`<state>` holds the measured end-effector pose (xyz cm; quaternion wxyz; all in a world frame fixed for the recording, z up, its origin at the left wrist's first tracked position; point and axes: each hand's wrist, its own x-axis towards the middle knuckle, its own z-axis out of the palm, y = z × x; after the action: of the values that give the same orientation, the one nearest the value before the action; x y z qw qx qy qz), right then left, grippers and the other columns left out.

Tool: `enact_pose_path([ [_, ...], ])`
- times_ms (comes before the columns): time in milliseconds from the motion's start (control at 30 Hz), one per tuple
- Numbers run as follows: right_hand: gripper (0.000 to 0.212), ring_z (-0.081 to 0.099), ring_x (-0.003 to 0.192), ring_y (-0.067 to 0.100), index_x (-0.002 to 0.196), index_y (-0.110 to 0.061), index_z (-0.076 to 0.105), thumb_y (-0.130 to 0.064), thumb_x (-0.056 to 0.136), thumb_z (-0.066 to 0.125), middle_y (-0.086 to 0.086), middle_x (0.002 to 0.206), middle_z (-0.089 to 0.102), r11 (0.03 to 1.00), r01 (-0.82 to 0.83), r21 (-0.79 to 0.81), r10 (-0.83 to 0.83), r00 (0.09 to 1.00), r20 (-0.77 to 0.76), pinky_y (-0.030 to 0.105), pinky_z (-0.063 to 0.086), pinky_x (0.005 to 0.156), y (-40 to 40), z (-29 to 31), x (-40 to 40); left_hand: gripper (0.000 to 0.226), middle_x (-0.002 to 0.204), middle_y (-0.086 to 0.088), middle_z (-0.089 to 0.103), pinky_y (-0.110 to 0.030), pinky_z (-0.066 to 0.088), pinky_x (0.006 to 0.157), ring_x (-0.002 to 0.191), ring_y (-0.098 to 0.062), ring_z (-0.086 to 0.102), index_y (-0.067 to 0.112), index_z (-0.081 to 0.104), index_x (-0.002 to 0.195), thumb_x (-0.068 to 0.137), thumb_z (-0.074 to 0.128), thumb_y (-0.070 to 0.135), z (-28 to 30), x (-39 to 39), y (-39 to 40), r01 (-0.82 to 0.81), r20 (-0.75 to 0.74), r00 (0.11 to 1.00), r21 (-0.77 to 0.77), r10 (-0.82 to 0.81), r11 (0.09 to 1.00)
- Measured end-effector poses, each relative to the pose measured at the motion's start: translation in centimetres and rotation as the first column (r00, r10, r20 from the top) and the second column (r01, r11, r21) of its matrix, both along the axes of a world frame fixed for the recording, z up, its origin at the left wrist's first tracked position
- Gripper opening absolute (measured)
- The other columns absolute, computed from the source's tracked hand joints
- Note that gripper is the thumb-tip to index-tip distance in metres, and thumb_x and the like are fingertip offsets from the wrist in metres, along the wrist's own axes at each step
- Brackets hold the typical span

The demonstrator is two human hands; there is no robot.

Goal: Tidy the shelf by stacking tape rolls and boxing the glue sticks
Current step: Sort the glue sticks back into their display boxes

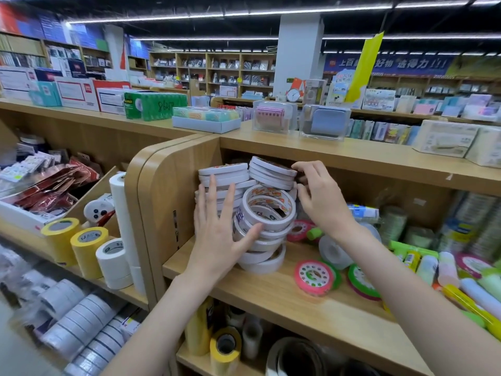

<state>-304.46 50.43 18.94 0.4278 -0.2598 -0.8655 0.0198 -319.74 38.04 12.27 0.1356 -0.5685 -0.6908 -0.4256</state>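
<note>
White tape rolls stand in leaning piles at the left end of the wooden shelf [298, 299]. My left hand [217, 229] lies flat with spread fingers against the front pile of tape rolls [264, 226], which tilts to the left. My right hand [320, 196] reaches to the upper right stack of tape rolls [271, 172], its fingertips pinching the top rolls' right edge. Pink-and-green tape rolls [314, 276] lie flat on the shelf. Loose glue sticks [447, 270] lie in a heap at the right.
The shelf's curved wooden side panel [154, 185] stands just left of the piles. Yellow and white wide tape rolls [89, 248] fill the neighbouring bay. Clear plastic boxes [272, 116] sit on the shelf top. More rolls [225, 348] stand on the shelf below.
</note>
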Motion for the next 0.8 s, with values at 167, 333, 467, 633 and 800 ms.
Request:
enact_pose_path([
  [167,0.029,0.049,0.102,0.013,0.114,-0.009,0.056,-0.001,0.087,0.054,0.004,0.113,0.05,0.998,-0.028,-0.062,0.037,0.989,0.145,0.024,0.038,0.09,-0.7,-0.4,5.4,0.047,0.146,-0.01,0.031,-0.037,0.024,0.111,0.134,-0.012,0.024,0.01,0.045,0.131,0.09,0.042,0.032,0.5,1.4,-1.9,0.032,-0.01,0.999,0.268,-0.03,0.963],
  [333,0.021,0.05,0.097,0.016,0.104,-0.012,0.062,-0.003,0.085,0.059,0.001,0.105,0.051,0.98,0.126,-0.152,-0.086,0.966,0.243,0.023,0.035,0.086,-1.5,-1.6,13.9,0.03,0.121,-0.009,0.046,-0.015,0.03,0.104,0.117,-0.014,0.043,0.005,0.051,0.116,0.087,0.045,0.011,0.8,4.8,-2.1,0.235,-0.169,0.968,0.328,-0.188,0.915],
  [467,0.019,0.054,0.096,0.018,0.104,-0.013,0.064,-0.008,0.086,0.06,0.002,0.103,0.053,0.949,0.232,-0.213,-0.155,0.934,0.323,0.019,0.032,0.081,-2.5,-2.1,18.8,0.039,0.122,0.001,0.045,-0.009,0.034,0.096,0.109,-0.005,0.046,0.013,0.043,0.124,0.085,0.043,0.017,0.0,8.6,-0.6,0.429,-0.139,0.899,0.091,-0.415,0.899],
  [633,0.053,0.038,0.122,0.024,0.137,-0.018,0.037,-0.01,0.088,0.057,0.003,0.135,0.043,0.97,0.235,-0.055,-0.161,0.798,0.58,0.022,0.024,0.096,-0.9,-2.5,17.8,0.037,0.129,-0.002,0.047,-0.021,0.031,0.103,0.12,-0.012,0.043,0.009,0.054,0.122,0.087,0.056,0.02,-1.6,11.5,3.0,0.459,-0.028,0.882,-0.172,-0.47,0.872],
  [800,0.062,0.031,0.132,0.021,0.142,-0.021,0.028,-0.007,0.087,0.053,0.001,0.144,0.038,0.999,0.049,0.007,-0.038,0.663,0.748,0.033,0.026,0.106,1.5,-1.9,12.7,0.05,0.125,-0.005,0.049,-0.014,0.027,0.098,0.118,-0.016,0.047,0.005,0.057,0.119,0.082,0.049,0.039,-2.1,12.1,3.6,0.387,-0.014,0.918,-0.201,-0.397,0.9],
])
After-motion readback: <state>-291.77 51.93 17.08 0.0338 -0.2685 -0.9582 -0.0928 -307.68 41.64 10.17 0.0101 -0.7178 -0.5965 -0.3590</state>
